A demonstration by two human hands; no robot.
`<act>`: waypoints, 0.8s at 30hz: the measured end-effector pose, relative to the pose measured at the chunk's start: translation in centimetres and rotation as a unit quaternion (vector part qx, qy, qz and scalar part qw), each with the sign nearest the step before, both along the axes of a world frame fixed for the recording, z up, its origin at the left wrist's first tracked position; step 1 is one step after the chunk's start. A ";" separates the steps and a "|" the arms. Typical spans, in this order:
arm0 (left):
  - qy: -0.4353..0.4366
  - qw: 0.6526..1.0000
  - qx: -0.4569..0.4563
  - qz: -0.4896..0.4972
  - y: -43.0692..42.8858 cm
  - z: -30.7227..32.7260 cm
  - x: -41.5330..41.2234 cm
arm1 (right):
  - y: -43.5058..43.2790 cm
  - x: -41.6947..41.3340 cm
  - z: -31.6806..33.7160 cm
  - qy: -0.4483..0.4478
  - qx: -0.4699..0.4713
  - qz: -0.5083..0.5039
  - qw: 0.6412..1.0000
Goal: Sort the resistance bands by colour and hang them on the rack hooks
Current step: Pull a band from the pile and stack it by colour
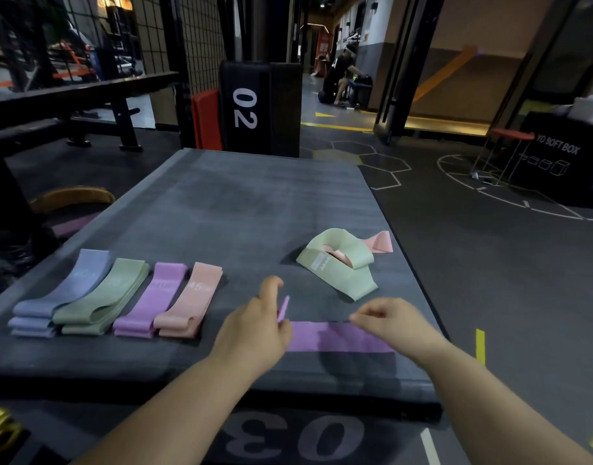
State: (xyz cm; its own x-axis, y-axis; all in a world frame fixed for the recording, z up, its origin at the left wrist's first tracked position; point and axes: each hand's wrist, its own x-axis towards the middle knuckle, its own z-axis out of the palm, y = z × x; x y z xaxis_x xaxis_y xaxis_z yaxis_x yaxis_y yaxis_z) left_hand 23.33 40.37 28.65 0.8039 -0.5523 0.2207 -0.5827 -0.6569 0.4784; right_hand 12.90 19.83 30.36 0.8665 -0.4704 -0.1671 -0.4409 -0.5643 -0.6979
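- Head view, lower centre: a single purple band [338,340] lies flat and stretched sideways on the near part of a grey mat [254,196]. It is a wide, matte fabric strip.
- The left hand [254,330] pinches the band's left end between thumb and fingers. That end is lifted and stands up as a thin edge.
- The right hand [389,320] sits over the band's right half with fingers curled down at its far edge. It is blurred, and I cannot tell whether it grips the band.
- Left of the hands, four folded piles lie side by side, sorted by colour: blue stack [63,297], green stack [100,300], purple stack [150,300] and peach stack [187,300]. Faint numbers show on top of them.
- Right of centre, above the hands, a loose green band [338,263] lies crumpled, with a pink band [379,243] tangled through its loop and sticking out behind it.
- The mat rests on a dark box marked "03" [288,437] at the bottom edge.
- A black box marked "02" [254,109] stands beyond the mat at upper centre, an orange pad [206,119] leaning just beside it.
- Upper left holds a black bench [70,105]. At far right stands a black soft box [557,162].
- A seated person [338,78] is in the corridor at upper centre.
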 end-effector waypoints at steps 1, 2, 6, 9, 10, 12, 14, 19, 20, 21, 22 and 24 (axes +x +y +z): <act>-0.004 1.000 -0.005 -0.013 -0.5 -0.2 -0.4 | 1.0 0.3 0.0 0.002 0.028 0.013 1.000; -0.007 1.000 -0.007 -0.026 -1.1 -0.4 -0.7 | 1.9 0.6 0.0 0.001 0.057 0.020 0.998; -0.025 0.998 -0.010 -0.062 -2.7 -1.1 -1.7 | 3.7 1.5 -0.3 -0.019 0.174 0.000 0.985; -0.033 0.995 -0.023 -0.088 -3.3 -1.2 -1.8 | 3.6 1.7 -0.6 -0.018 0.200 -0.021 0.979; -0.035 0.994 -0.028 -0.097 -3.4 -1.3 -1.8 | 3.5 1.7 -0.5 -0.017 0.210 -0.029 0.977; -0.044 0.993 -0.034 -0.109 -3.5 -1.4 -1.7 | 3.0 1.8 -0.6 -0.016 0.227 -0.043 0.973; -0.062 0.992 -0.017 -0.107 -3.6 -1.8 -1.5 | 2.6 1.8 -0.7 -0.016 0.223 -0.053 0.973; -0.004 0.992 0.055 -0.109 -3.5 -2.8 -0.5 | 1.6 1.7 -0.6 -0.023 0.208 -0.049 0.977; 0.021 0.992 0.055 -0.113 -3.5 -2.9 -0.4 | 1.5 1.7 -0.5 -0.026 0.210 -0.046 0.976; 0.040 0.991 0.052 -0.114 -3.5 -3.0 -0.2 | 1.3 1.7 -0.5 -0.029 0.211 -0.043 0.976; 0.052 0.991 0.050 -0.113 -3.5 -3.0 -0.1 | 1.2 1.6 -0.4 -0.032 0.209 -0.040 0.976; 0.058 0.990 0.052 -0.116 -3.5 -2.9 0.1 | 0.8 1.6 -0.3 -0.036 0.202 -0.036 0.978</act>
State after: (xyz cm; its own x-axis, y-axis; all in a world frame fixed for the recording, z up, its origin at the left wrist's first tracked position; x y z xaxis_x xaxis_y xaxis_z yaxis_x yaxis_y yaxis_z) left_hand 23.43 36.91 25.76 0.6696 -0.7396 0.0674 -0.6688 -0.5610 0.4879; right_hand 14.49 20.68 30.03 0.8498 -0.4385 -0.2924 -0.4112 -0.2045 -0.8883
